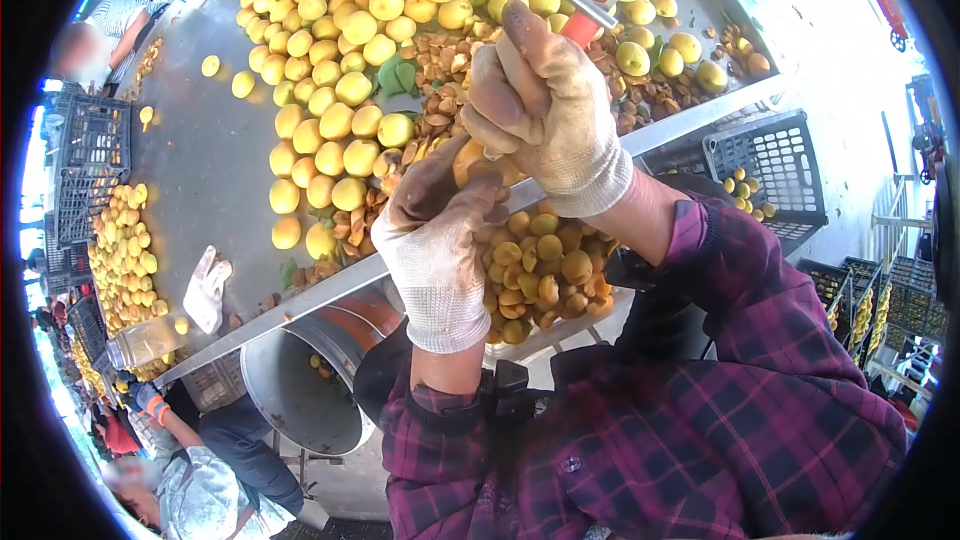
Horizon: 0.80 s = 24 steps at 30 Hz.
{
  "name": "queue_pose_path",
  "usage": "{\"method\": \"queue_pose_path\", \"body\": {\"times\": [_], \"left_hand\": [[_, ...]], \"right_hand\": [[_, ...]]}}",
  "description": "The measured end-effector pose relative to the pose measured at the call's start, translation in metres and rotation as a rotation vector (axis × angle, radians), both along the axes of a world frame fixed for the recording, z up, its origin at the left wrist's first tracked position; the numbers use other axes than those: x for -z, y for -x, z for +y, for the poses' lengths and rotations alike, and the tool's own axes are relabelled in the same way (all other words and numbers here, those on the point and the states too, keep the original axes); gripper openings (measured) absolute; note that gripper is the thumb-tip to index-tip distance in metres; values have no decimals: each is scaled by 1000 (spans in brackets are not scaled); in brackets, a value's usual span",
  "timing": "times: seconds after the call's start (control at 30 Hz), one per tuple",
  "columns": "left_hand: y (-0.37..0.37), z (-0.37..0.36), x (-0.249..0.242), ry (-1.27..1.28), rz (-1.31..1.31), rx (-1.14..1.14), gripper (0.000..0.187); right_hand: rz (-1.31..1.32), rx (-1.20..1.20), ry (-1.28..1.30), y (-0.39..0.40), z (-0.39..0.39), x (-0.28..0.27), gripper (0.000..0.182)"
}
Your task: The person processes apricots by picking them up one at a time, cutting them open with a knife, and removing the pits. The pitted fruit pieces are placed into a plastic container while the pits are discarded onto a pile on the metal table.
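Note:
Both my hands wear dirty white knit gloves and meet over the near edge of a metal table [205,155]. My left hand [440,230] is closed around an apricot [472,162], partly hidden by the fingers. Closed on the red handle of a knife [581,28], my right hand [555,105] is right beside that fruit. The knife's curved blade points up and away from me. Beyond my hands lies a big heap of yellow apricots [340,120], with brown pits and scraps [440,70] along its near side. Directly below is a container full of apricots [545,270].
A metal bucket [262,365] lies tilted under the table edge at left. A white glove [207,290] and a plastic bottle [145,342] lie on the table. Black crates [775,175] stand at right. One co-worker [215,480] sits lower left; another [115,25] is at upper left.

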<state>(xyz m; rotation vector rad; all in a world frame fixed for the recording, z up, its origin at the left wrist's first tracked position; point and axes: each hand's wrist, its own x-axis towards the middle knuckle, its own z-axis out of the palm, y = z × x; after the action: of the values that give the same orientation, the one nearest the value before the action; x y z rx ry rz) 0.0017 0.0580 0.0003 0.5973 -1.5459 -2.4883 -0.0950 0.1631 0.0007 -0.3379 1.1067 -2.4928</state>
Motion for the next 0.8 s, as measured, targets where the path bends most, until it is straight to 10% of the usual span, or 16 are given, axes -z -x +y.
{"method": "queue_pose_path", "body": {"times": [0.2,0.33,0.8], "left_hand": [[4,-5,20,81,8,-106,36],[8,-1,17,203,88,-216,37],[13,10,18,-28,103,-190,23]], "right_hand": [[112,64,-239,1,-13,0,52],[-68,200,38,-3,-13,3,30],[-83,9,91,10,-17,2,46]]}}
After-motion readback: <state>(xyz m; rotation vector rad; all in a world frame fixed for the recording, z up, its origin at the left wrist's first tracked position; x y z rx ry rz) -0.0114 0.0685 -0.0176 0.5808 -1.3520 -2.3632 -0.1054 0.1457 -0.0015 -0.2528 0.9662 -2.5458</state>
